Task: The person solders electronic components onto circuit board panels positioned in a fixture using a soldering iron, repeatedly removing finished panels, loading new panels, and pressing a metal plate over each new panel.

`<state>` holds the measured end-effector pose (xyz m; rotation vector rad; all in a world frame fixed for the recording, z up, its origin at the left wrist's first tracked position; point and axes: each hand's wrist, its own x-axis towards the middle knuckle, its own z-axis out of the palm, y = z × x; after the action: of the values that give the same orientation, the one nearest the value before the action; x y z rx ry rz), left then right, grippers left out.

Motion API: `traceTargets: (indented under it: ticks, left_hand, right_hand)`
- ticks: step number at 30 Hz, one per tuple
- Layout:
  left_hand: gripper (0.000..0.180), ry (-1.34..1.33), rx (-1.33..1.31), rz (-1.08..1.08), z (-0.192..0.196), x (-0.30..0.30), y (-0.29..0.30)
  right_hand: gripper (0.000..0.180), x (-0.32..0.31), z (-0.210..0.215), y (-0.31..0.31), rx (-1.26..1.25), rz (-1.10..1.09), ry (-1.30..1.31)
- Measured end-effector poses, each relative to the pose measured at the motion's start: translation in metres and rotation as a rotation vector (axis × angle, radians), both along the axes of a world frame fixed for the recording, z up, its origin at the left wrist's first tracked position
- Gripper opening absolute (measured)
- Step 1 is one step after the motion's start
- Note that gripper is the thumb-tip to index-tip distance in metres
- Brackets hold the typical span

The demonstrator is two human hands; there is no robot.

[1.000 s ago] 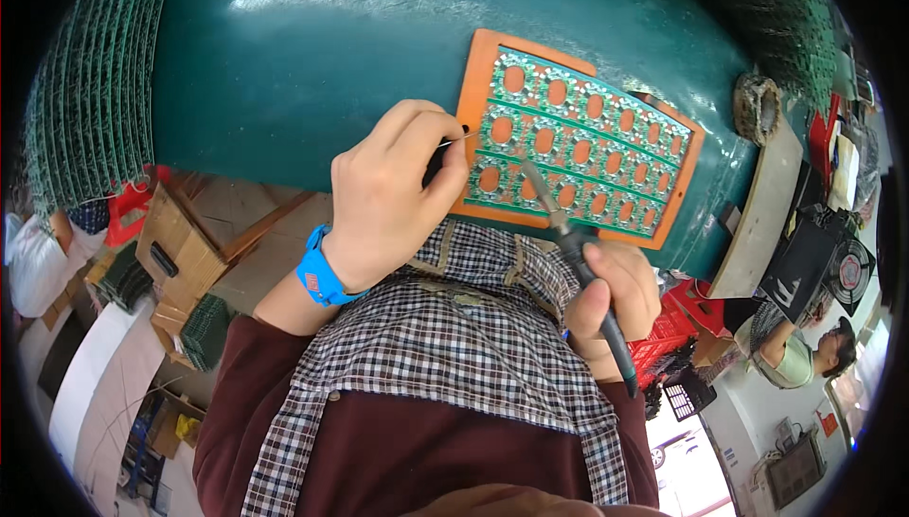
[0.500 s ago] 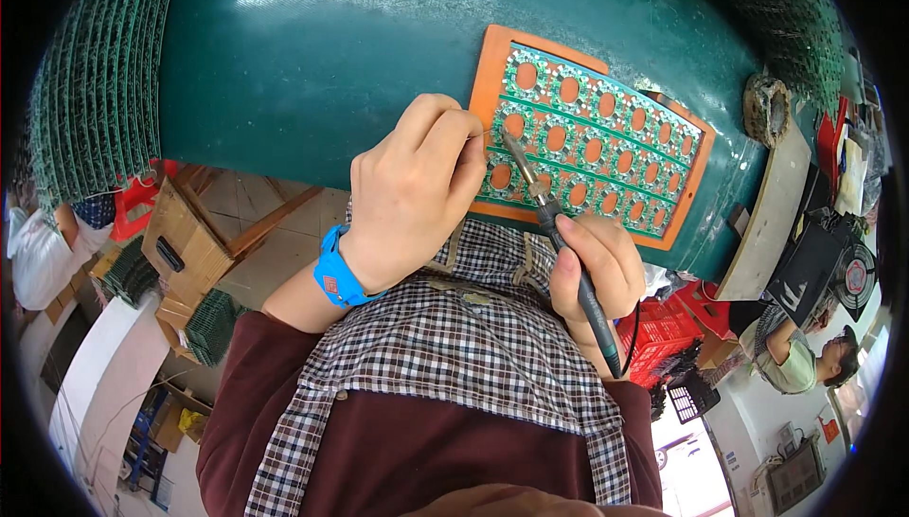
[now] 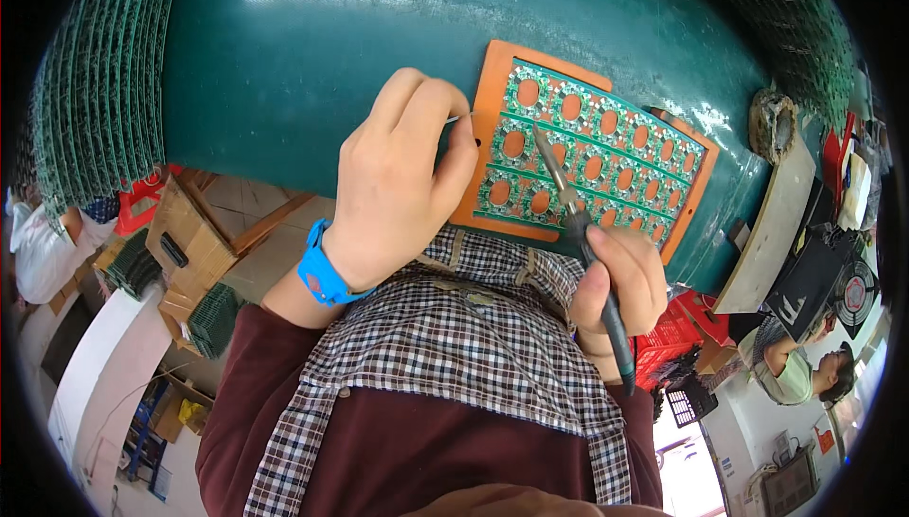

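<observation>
A panel of green circuit boards (image 3: 589,147) with rows of round openings sits in an orange tray (image 3: 487,91) on the table. My right hand (image 3: 622,280) is closed around the handle of a soldering iron (image 3: 579,218). The iron's pointed tip is over the left part of the panel; whether it touches cannot be made out. Left of the tray, my left hand (image 3: 390,176) pinches a thin wire, likely solder (image 3: 458,119), between thumb and forefinger. The wire's end shows just beyond the fingertips, near the tray's left edge.
The tray lies on a green tabletop (image 3: 312,62). Stacked green board panels (image 3: 99,91) stand at the far left, others (image 3: 786,25) at the far right. A round, worn holder (image 3: 772,126) is right of the tray. Another person (image 3: 800,365) is at the right.
My left hand has drawn left with the wire, away from the boards. The soldering iron has shifted right, its tip leaving its earlier spot near the wire. The tray appears slightly lower in view.
</observation>
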<state>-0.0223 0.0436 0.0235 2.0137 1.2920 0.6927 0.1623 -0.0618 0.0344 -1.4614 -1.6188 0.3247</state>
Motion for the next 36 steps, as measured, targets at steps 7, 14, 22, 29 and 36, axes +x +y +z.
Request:
traceTargets:
  ticks: [7,14,22,29,36]
  left_hand:
    - [0.013,-0.019,0.063,0.004,-0.013,0.019,0.009]
    - [0.012,0.021,0.099,-0.049,-0.013,0.017,0.01]
    - [0.012,0.078,0.127,0.0,-0.004,0.006,0.003]
    - [0.013,0.151,-0.007,-0.076,-0.001,0.014,-0.016]
    - [0.011,0.302,0.183,-0.028,-0.012,0.014,-0.016]
  right_hand:
    - [0.019,0.001,-0.005,0.02,-0.032,0.033,-0.053]
    - [0.02,-0.006,-0.01,0.025,-0.01,0.004,-0.009]
    - [0.019,0.005,-0.002,0.007,0.02,-0.044,-0.129]
    - [0.031,0.055,-0.027,-0.023,0.053,-0.626,-0.101]
    - [0.043,0.059,-0.053,-0.028,-0.035,-0.51,-0.179]
